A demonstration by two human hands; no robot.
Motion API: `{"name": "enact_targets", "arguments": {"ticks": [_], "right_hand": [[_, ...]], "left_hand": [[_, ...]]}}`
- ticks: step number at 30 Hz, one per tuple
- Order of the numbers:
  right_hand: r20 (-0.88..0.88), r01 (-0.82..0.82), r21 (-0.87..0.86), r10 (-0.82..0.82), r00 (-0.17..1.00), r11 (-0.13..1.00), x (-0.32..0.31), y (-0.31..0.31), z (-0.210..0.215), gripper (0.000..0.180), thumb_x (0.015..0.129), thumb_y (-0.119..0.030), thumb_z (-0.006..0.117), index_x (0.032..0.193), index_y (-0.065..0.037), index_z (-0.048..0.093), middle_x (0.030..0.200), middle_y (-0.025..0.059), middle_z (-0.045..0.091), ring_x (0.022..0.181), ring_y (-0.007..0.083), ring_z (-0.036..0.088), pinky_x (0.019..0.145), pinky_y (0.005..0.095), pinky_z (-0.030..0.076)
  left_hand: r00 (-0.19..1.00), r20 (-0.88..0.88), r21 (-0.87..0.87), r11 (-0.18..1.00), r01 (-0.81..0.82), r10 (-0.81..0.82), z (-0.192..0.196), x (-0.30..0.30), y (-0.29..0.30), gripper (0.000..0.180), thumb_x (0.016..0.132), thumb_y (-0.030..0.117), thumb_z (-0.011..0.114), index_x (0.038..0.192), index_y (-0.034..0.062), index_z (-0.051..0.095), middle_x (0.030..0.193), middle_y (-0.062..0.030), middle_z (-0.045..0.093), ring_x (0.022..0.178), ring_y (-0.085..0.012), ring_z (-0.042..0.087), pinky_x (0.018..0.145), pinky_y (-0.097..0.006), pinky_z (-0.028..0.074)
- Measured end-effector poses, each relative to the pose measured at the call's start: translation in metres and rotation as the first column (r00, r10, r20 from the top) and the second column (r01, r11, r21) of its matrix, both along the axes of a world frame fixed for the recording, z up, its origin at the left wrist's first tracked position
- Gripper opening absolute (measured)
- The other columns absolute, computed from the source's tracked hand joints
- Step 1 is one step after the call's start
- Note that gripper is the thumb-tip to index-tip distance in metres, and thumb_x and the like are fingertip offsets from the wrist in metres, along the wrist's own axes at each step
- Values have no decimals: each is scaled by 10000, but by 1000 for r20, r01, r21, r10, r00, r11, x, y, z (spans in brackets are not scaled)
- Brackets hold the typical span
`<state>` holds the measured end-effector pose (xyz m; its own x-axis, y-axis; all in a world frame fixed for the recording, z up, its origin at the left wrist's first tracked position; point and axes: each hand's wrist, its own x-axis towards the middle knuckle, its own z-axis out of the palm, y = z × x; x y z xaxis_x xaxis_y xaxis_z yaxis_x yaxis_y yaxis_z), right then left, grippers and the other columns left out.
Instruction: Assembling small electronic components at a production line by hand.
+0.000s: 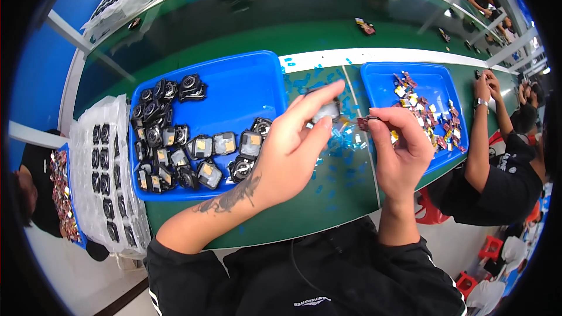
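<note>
The green counter bears a big left tray and a smaller right tray. Over the gap between, inward of the counter's near edge, the left hand and right hand grasp, respectively, a blurred case, probably light, stiff, best held by its rim, and a tiny board, probably fragile, best pinched by its edges.

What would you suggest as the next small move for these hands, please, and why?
Perhaps bring the small part a little closer to the case: the right hand pinches the part, the left hand holds the case just beside it, and a gap shows between the two.
</note>
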<state>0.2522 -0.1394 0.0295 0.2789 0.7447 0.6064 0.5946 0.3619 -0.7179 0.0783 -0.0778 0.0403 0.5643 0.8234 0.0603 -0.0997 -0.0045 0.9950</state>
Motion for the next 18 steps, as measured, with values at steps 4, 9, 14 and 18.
{"name": "enact_targets", "arguments": {"ticks": [4, 9, 14, 18], "right_hand": [[106, -64, -176, 84, 991, 982, -12, -1, 19, 188, 790, 62, 704, 972, 18, 686, 798, 117, 662, 675, 189, 633, 603, 272, 493], [132, -102, -130, 120, 984, 986, -22, 11, 13, 226, 796, 72, 679, 1012, 9, 691, 823, 128, 650, 716, 248, 643, 608, 331, 504], [123, -99, -119, 114, 986, 988, -27, 12, 17, 197, 802, 70, 680, 989, 8, 686, 821, 122, 654, 651, 204, 619, 566, 294, 489], [14, -54, -215, 59, 998, 975, -23, 10, 17, 121, 787, 53, 703, 882, -15, 670, 792, 78, 661, 545, 120, 529, 520, 260, 457]], "left_hand": [[984, 177, -91, 996, -4, 20, -11, 6, -1, 541, 959, -5, 453, 1482, 36, 322, 1273, -90, 532, 1022, -112, 546, 869, -251, 461], [977, 204, -125, 989, 83, -56, -11, 6, -7, 512, 956, -63, 419, 1454, -35, 301, 1326, -131, 498, 1246, -181, 499, 1027, -322, 432], [975, 204, -66, 993, 101, -85, -16, 3, -1, 499, 962, -59, 429, 1445, -48, 305, 1322, -144, 495, 1260, -197, 492, 1035, -341, 441], [987, 115, -90, 988, 126, -115, -15, 4, -2, 486, 970, -57, 436, 1439, -53, 309, 1320, -152, 501, 1243, -208, 511, 1031, -340, 446]]}}
